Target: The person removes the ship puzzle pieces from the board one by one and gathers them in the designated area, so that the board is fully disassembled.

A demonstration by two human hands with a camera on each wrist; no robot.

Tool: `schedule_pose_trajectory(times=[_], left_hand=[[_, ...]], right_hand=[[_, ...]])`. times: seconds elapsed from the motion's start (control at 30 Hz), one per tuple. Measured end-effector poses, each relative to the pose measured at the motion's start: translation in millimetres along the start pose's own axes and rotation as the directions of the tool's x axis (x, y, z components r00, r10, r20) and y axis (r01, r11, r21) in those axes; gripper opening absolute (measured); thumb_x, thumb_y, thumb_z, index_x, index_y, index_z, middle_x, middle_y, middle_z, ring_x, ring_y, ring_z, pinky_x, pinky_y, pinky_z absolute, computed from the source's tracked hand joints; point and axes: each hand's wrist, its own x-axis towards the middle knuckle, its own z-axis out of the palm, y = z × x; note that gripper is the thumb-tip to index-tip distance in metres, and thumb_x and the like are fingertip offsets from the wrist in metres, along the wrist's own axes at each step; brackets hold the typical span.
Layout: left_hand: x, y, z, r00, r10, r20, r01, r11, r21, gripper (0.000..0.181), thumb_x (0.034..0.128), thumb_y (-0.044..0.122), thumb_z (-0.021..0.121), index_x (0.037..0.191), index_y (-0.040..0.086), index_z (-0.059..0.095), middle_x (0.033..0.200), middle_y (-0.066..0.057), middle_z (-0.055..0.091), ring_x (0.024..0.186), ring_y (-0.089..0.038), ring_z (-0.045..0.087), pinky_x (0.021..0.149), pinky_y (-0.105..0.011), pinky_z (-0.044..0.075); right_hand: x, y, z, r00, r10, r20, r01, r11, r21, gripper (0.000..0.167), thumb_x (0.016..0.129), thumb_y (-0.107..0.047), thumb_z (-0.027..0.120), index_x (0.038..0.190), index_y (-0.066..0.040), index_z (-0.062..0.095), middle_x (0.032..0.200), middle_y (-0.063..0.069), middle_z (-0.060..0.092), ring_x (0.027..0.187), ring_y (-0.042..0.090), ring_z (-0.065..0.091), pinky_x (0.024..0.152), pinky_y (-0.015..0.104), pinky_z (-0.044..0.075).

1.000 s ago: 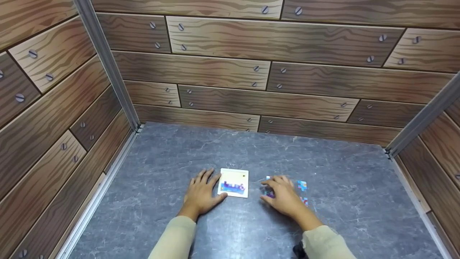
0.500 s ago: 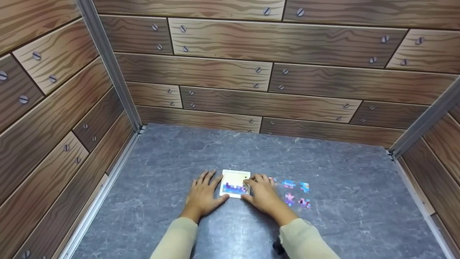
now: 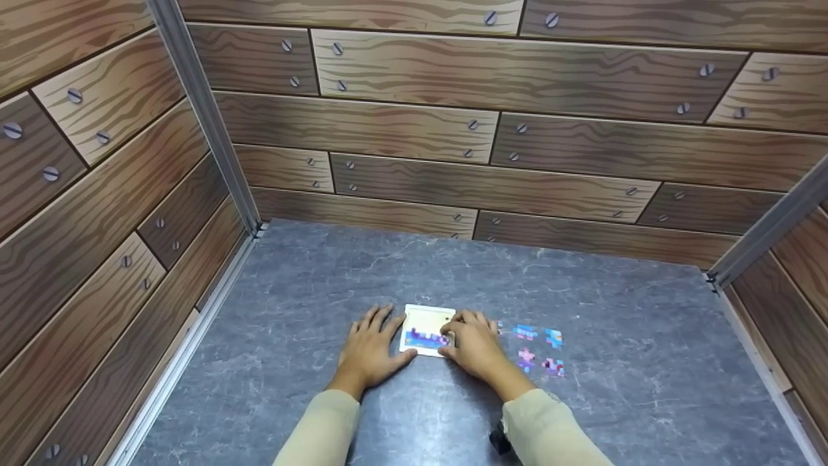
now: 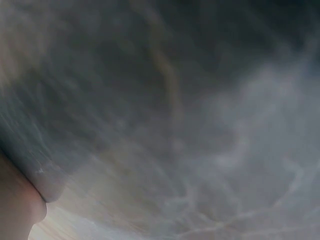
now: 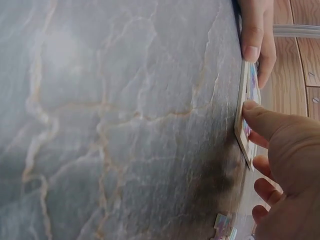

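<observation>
A small white-framed puzzle tray (image 3: 429,307) lies on the grey table, with joined purple and blue pieces (image 3: 420,339) along its near side. My left hand (image 3: 370,353) rests at the tray's left edge, fingers spread, index and thumb touching the frame. At the lower right corner, my right hand (image 3: 477,349) pinches a puzzle piece (image 3: 445,340) between thumb and index, mostly hidden by the fingers. The right wrist view shows the right thumb (image 5: 257,112) on the tray and the other fingers curled. In the left wrist view, blurred tabletop fills most of the picture.
Several loose puzzle pieces (image 3: 526,358) lie to the right of the right hand, one partly hidden behind it. Wood-patterned walls (image 3: 414,129) with metal corner posts (image 3: 207,116) enclose the table (image 3: 323,272) at the back and sides.
My right hand has moved left from the loose pieces to the tray's right side, bringing one piece along and uncovering others. The left hand has stayed at the tray's left edge.
</observation>
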Motion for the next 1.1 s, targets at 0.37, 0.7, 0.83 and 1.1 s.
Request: schedule_pose_trajectory(times=[0.37, 0.7, 0.83, 1.1], left_hand=[[0.2, -0.9, -0.1, 1.0, 0.005, -0.016, -0.005, 1.0, 0.002, 0.088, 0.0948, 0.088, 0.047, 0.166, 0.037, 0.044, 0.178, -0.002, 0.035, 0.166, -0.035, 0.031, 0.129, -0.067, 0.032], [-0.1, -1.6, 0.5, 1.0, 0.004, -0.014, -0.004, 1.0, -0.008, 0.088, 0.0946, 0.089, 0.045, 0.166, 0.037, 0.044, 0.178, -0.002, 0.034, 0.166, -0.035, 0.031, 0.13, -0.066, 0.032], [-0.7, -0.9, 0.0, 1.0, 0.002, -0.011, -0.002, 1.0, -0.017, 0.088, 0.0946, 0.089, 0.046, 0.166, 0.037, 0.044, 0.178, -0.002, 0.035, 0.166, -0.035, 0.031, 0.129, -0.066, 0.033], [0.3, -1.0, 1.5, 1.0, 0.014, -0.025, -0.014, 1.0, -0.003, 0.088, 0.0943, 0.088, 0.047, 0.166, 0.037, 0.045, 0.177, -0.003, 0.037, 0.165, -0.035, 0.032, 0.128, -0.065, 0.034]], right_hand=[[3.3, -3.7, 1.0, 0.998, 0.055, 0.007, -0.055, 0.997, 0.05, 0.029, 0.082, -0.027, 0.095, 0.105, -0.02, 0.078, 0.114, 0.001, 0.069, 0.112, 0.027, 0.06, 0.094, 0.052, 0.043], [3.4, -7.6, 3.2, 1.0, 0.012, -0.011, -0.011, 0.994, 0.105, 0.032, 0.081, -0.015, 0.094, 0.105, -0.017, 0.072, 0.094, -0.002, 0.072, 0.094, 0.018, 0.058, 0.085, 0.04, 0.042], [3.1, -8.0, 4.0, 1.0, 0.014, -0.014, -0.012, 0.993, 0.12, 0.031, 0.081, -0.013, 0.094, 0.105, -0.014, 0.074, 0.088, -0.003, 0.07, 0.091, 0.017, 0.056, 0.082, 0.038, 0.041], [3.7, -2.7, 1.5, 0.999, -0.012, 0.045, 0.008, 0.996, 0.091, 0.032, 0.081, -0.019, 0.095, 0.107, -0.013, 0.079, 0.091, -0.001, 0.071, 0.09, 0.017, 0.056, 0.086, 0.041, 0.043]])
